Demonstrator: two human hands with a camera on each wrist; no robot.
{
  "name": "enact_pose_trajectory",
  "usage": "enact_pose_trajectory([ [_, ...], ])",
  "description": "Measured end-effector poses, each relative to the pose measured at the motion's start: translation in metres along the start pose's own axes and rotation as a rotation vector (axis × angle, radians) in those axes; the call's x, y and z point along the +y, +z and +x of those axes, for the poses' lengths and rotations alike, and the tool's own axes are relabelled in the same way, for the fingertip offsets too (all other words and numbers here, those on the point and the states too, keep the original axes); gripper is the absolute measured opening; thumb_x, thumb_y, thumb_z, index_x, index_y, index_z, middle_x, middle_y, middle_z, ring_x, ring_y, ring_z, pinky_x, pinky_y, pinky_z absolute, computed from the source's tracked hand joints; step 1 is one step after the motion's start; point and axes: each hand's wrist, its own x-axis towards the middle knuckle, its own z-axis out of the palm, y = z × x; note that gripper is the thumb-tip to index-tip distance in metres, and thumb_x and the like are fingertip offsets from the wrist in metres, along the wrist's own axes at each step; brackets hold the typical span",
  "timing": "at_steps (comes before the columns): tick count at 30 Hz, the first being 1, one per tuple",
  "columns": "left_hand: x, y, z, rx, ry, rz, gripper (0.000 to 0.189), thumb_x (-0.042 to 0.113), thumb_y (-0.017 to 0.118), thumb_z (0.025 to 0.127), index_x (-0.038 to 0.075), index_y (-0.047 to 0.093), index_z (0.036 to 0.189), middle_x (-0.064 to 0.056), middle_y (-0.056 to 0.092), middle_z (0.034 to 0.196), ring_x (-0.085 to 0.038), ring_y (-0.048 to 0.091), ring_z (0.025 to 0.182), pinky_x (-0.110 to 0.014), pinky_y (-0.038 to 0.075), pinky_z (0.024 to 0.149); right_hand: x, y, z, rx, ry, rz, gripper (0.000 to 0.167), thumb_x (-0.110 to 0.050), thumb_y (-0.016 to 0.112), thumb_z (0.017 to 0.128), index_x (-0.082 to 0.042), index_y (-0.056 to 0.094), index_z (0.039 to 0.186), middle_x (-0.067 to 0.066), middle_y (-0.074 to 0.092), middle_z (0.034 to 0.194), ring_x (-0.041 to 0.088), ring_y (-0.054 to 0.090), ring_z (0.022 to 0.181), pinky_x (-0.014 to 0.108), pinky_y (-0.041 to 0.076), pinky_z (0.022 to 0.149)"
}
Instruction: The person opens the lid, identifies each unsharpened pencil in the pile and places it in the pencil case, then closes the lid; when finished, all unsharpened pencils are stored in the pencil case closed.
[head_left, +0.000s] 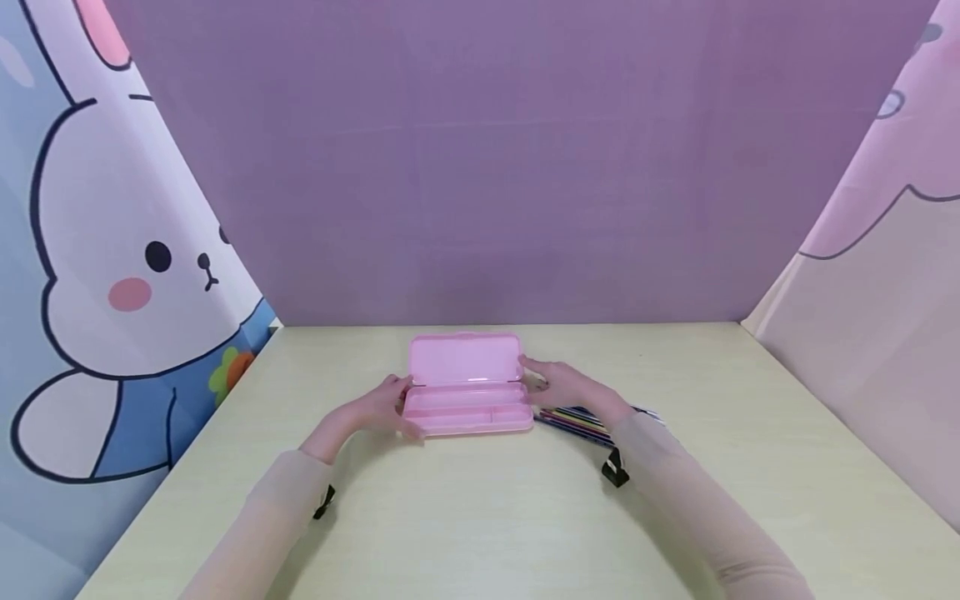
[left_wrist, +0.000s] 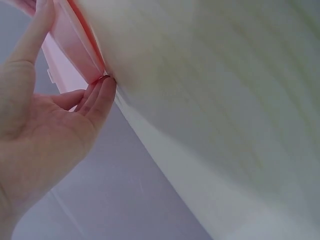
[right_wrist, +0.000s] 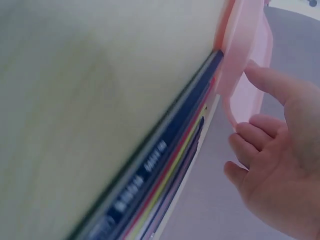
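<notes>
An opened pink plastic pencil case (head_left: 453,422) lies on the table, its lid (head_left: 465,358) raised at the back and its compartments bare. My left hand (head_left: 375,408) holds the left end of the base; in the left wrist view its thumb is along the front and its fingertips meet the rear corner. On the other side, my right hand (head_left: 566,387) touches the case with loosely bent fingers, fingertips at the lid's edge and thumb against the base's end in the right wrist view. Several pencils (right_wrist: 170,150) lie under and beside the right wrist, tips close to the case.
The pale wooden table (head_left: 465,517) ends at a purple backdrop (head_left: 495,167) behind the case. A cartoon rabbit curtain (head_left: 97,250) hangs on the left, and a pink and cream curtain (head_left: 885,317) on the right. A dark strap piece (head_left: 616,469) hangs below the right wrist.
</notes>
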Motion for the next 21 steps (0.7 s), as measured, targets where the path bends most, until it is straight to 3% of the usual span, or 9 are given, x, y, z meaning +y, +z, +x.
enact_pose_trajectory([
  [8,-0.005,-0.003,-0.009,-0.014,0.003,-0.007,0.108,0.038,0.084,0.065,-0.001,0.023,0.146,-0.02,0.038,0.127,-0.029,0.041,0.114,-0.051,0.037,0.102,-0.013,0.002,-0.009,-0.029,-0.07,-0.046,0.072,-0.031,0.06,0.091,-0.002,0.026,0.147,0.019,0.031,0.149,0.038,0.038,0.132,0.052,0.029,0.109],
  [13,-0.007,-0.006,-0.014,-0.019,0.011,0.003,0.104,0.038,0.084,0.065,0.001,0.028,0.145,-0.019,0.038,0.128,-0.029,0.04,0.114,-0.052,0.037,0.101,-0.02,0.004,-0.012,-0.021,-0.095,-0.064,0.071,-0.028,0.062,0.089,-0.001,0.029,0.145,0.019,0.034,0.148,0.038,0.039,0.131,0.052,0.029,0.11],
  [21,-0.008,-0.005,-0.016,-0.03,-0.009,-0.007,0.112,0.038,0.084,0.065,-0.002,0.019,0.147,-0.021,0.034,0.131,-0.03,0.041,0.116,-0.051,0.036,0.103,-0.026,0.007,-0.016,-0.035,-0.094,-0.118,0.071,-0.029,0.062,0.09,0.0,0.028,0.146,0.018,0.032,0.149,0.037,0.03,0.137,0.052,0.024,0.112],
])
